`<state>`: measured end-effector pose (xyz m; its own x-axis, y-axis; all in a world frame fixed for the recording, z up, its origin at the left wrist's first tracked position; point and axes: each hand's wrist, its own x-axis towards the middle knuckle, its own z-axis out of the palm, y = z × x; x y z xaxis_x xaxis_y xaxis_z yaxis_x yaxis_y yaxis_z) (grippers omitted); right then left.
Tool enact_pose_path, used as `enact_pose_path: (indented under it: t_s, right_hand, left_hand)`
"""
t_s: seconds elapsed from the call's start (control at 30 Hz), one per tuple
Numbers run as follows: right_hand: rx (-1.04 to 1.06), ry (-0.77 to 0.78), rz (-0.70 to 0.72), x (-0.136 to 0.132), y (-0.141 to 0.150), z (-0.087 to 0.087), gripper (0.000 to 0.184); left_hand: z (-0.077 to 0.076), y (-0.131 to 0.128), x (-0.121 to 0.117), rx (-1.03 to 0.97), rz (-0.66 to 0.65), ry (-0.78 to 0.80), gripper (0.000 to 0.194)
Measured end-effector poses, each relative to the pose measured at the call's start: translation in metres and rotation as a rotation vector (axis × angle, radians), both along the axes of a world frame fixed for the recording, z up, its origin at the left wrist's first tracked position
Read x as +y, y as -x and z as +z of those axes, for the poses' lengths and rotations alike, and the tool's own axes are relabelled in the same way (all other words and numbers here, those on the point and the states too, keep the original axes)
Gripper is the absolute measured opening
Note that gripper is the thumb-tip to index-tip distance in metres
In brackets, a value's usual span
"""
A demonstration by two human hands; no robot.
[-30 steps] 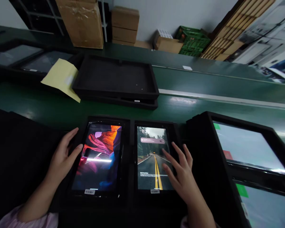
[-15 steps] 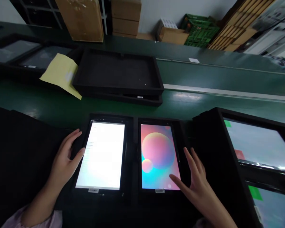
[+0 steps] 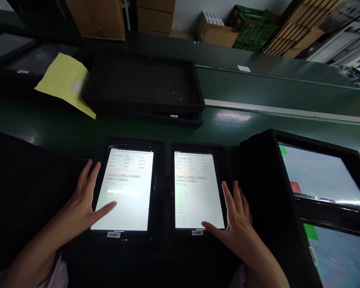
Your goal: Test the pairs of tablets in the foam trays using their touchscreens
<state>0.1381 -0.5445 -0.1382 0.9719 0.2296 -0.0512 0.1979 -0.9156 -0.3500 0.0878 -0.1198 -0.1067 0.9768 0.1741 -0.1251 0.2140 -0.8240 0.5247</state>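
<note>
Two lit tablets lie side by side in black foam recesses in front of me. The left tablet [image 3: 132, 196] and the right tablet [image 3: 199, 208] both show a white page with checkboxes, grey buttons and green text lines. My left hand [image 3: 85, 204] is open at the left tablet's left edge, its thumb over the lower screen; whether the thumb touches the glass I cannot tell. Fingers spread, my right hand [image 3: 235, 218] is at the right tablet's right edge, with the thumb over the lower part of that screen. Neither hand holds anything.
At the right, a raised black tray [image 3: 291, 192] bears two more lit tablets with green corner patches. Stacked black trays [image 3: 144, 80] sit behind, a yellow sheet [image 3: 63, 82] against their left side. Farther back are cardboard boxes [image 3: 99, 18] and a green crate [image 3: 252, 28].
The right tablet's screen has gone from a colourful bubble wallpaper to a white page. Text now shows on the left one. My left thumb has moved right over its screen; my right hand shifted slightly left.
</note>
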Motion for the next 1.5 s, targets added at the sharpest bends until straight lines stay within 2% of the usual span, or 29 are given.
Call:
enact_pose_path:
  t_s: [0.07, 0.13, 0.27, 0.37, 0.43, 0.53, 0.6, 0.63, 0.77, 0.87, 1.1, 1.2, 1.33, 1.5]
  right_hand:
    - [-0.03, -0.061, -0.083, 0.005, -0.002, -0.001, 0.097]
    - [-0.038, -0.149, -0.144, 0.009, -0.005, 0.0, 0.088]
    - [-0.011, -0.287, -0.232, 0.011, -0.009, 0.005, 0.088]
    - [-0.039, -0.314, -0.301, 0.012, -0.012, 0.009, 0.088]
    - [-0.104, -0.312, -0.32, 0.014, -0.014, 0.011, 0.082]
    - [-0.252, -0.318, -0.195, 0.021, -0.015, 0.017, 0.054]
    - [-0.328, -0.332, -0.042, 0.026, -0.013, 0.023, 0.031]
    - [-0.34, -0.344, 0.04, 0.028, -0.012, 0.026, 0.026]
    - [-0.258, -0.433, 0.36, 0.033, -0.008, 0.033, 0.029]
    - [-0.178, -0.471, 0.488, 0.034, -0.007, 0.035, 0.03]
    - [-0.089, -0.387, 0.611, 0.048, -0.001, 0.039, 0.028]
    - [-0.078, -0.334, 0.637, 0.05, 0.001, 0.038, 0.029]
    - [-0.136, -0.407, 0.586, 0.043, 0.002, 0.031, 0.031]
    - [-0.179, -0.502, 0.493, 0.039, 0.002, 0.025, 0.033]
  left_hand:
    - [0.002, 0.014, 0.002, 0.132, -0.077, -0.052, 0.113]
    - [0.004, 0.026, -0.001, 0.19, -0.116, -0.089, 0.12]
    - [-0.002, 0.035, -0.018, 0.123, -0.113, -0.215, 0.132]
    - [-0.008, 0.027, -0.028, 0.078, -0.033, -0.239, 0.129]
    - [-0.008, 0.02, -0.029, 0.062, 0.087, -0.194, 0.116]
    - [-0.003, 0.013, -0.023, 0.111, 0.178, -0.071, 0.104]
    - [0.001, 0.013, -0.016, 0.154, 0.151, -0.005, 0.106]
    - [0.002, 0.014, -0.012, 0.164, 0.131, 0.009, 0.107]
    - [0.002, 0.019, -0.002, 0.159, 0.037, -0.007, 0.113]
    - [-0.001, 0.022, 0.002, 0.165, -0.028, -0.018, 0.115]
    - [-0.007, 0.03, 0.025, 0.166, -0.089, 0.0, 0.106]
    - [-0.005, 0.033, 0.031, 0.193, -0.12, 0.014, 0.104]
    - [0.004, 0.033, 0.028, 0.267, -0.159, 0.014, 0.106]
    - [0.006, 0.035, 0.024, 0.322, -0.124, 0.005, 0.107]
